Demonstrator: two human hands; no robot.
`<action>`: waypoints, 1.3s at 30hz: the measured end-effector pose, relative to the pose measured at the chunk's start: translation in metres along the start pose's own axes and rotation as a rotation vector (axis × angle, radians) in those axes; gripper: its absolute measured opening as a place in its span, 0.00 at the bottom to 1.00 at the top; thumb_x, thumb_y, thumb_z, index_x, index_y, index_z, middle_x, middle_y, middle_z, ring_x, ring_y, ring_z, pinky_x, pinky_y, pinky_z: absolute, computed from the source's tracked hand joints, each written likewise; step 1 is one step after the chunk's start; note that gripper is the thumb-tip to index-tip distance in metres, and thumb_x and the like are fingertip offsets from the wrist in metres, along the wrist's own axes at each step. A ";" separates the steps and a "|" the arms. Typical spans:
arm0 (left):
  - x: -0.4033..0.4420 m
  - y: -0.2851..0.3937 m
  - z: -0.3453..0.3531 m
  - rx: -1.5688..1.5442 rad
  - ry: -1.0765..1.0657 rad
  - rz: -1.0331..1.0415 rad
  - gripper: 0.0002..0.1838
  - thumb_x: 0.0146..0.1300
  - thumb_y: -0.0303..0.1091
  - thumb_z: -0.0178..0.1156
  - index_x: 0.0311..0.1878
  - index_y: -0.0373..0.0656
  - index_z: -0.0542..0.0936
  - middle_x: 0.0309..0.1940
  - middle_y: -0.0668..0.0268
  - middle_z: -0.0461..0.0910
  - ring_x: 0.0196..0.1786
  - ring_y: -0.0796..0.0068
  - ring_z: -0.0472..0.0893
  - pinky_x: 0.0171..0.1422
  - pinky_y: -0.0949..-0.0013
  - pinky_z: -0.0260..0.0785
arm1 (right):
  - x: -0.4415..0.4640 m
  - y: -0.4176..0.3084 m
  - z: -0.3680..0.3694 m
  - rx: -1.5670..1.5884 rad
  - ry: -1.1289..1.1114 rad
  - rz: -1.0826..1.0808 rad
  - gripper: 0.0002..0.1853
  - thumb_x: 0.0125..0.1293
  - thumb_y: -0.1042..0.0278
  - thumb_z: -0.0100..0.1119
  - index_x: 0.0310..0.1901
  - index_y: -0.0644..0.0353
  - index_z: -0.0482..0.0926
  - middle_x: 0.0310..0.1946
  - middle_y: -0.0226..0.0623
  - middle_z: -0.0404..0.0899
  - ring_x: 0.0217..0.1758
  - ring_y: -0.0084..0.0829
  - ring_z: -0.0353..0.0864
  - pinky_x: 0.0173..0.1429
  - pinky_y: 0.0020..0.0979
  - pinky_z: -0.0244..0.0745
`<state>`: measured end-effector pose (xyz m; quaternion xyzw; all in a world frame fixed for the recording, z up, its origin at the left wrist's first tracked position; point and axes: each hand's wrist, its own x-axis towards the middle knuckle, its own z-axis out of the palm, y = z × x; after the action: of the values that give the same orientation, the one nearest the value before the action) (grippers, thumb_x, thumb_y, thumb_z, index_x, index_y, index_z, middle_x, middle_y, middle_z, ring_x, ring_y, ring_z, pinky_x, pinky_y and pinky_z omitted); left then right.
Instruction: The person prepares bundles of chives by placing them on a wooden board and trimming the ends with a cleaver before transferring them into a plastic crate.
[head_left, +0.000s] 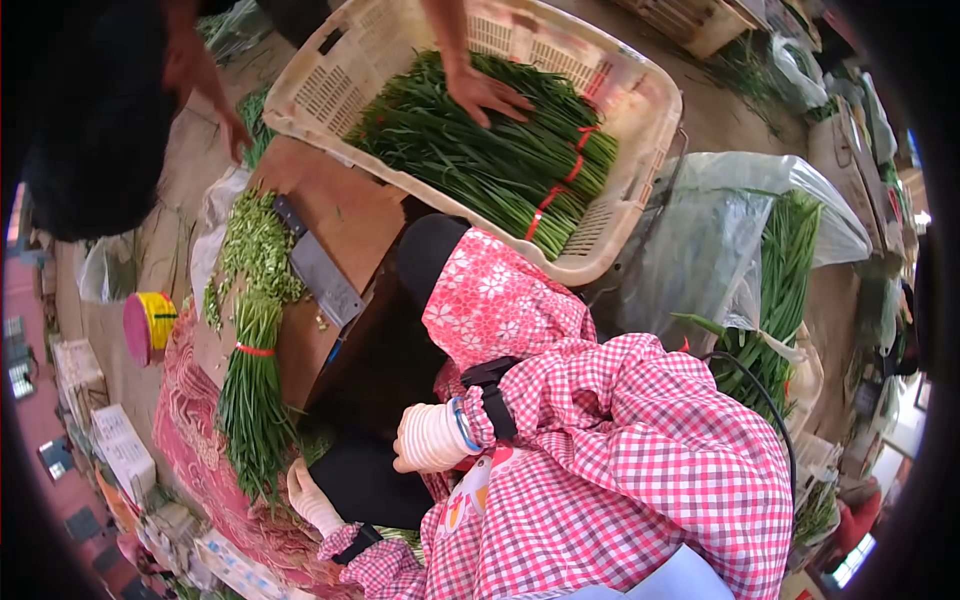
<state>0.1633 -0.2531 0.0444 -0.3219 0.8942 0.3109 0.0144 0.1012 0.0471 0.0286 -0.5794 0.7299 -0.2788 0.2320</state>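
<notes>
My right hand (432, 438), in a white ribbed glove, is curled closed above my dark trouser leg; whatever may be inside it is hidden. My gloved left hand (312, 497) is low by the leafy end of a garlic chive bundle (256, 375), fingers stretched out. A red band ties that bundle, its cut stem end pointing toward a heap of chopped stem pieces (255, 235). Beside the heap a cleaver (325, 278) lies flat on a brown board (335, 205). Another person's hand (485, 95) rests spread on chive bundles (480, 150) inside a plastic crate (640, 105).
That person's other hand (232, 130) hangs near the board's far edge. A clear plastic bag (690, 240) and more chives (790, 250) are at the right. A yellow and pink roll (150, 327) sits on the floor near a patterned red cloth (190, 440).
</notes>
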 end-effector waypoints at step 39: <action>0.002 0.008 0.005 0.027 0.038 -0.003 0.20 0.68 0.43 0.56 0.49 0.33 0.81 0.45 0.57 0.83 0.48 0.65 0.78 0.60 0.68 0.66 | -0.003 -0.018 0.027 -0.059 -0.223 -0.178 0.18 0.58 0.60 0.58 0.44 0.65 0.76 0.26 0.56 0.80 0.33 0.54 0.84 0.32 0.73 0.73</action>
<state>0.1558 -0.2469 0.0441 -0.3290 0.8978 0.2926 0.0022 0.1331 0.0427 0.0209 -0.6757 0.6533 -0.2104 0.2689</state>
